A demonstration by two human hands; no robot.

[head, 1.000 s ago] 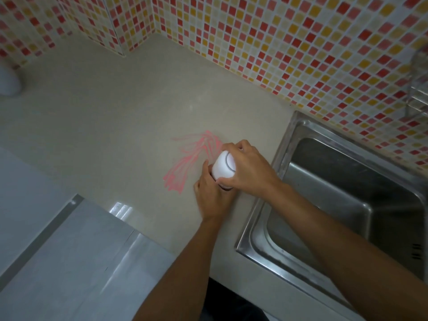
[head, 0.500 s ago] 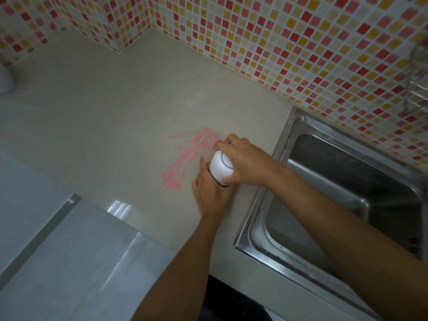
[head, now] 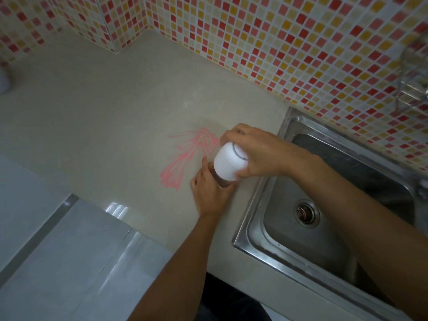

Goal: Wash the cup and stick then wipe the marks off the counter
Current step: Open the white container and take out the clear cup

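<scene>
Both hands have stayed locked on the cup [head: 228,162] since a second ago, though the cup's white bottom now tips further toward the left and the whole view has swung right, bringing the sink's drain [head: 306,212] into sight. The right hand [head: 257,154] sits on top, its fingers curled tight round the white upturned base. The left hand [head: 209,188] wraps the lower, darker part from underneath, fingers closed on it and mostly hidden behind the cup. The cup itself hovers tilted just over the worktop [head: 97,117], right at the rim of the steel sink [head: 261,216]. Beside it, touching the thumb side of the left hand, the pink marks [head: 187,158] streak across the worktop, their right end tucked behind the cup. The stick, possibly inside the cup, cannot be made out. On the far right a wire rack [head: 412,84] on the tiled wall [head: 278,38] is blurred and cut off; a pale object [head: 3,82] at the left edge is likewise clipped. A grey panel [head: 69,262] fills the lower left.
</scene>
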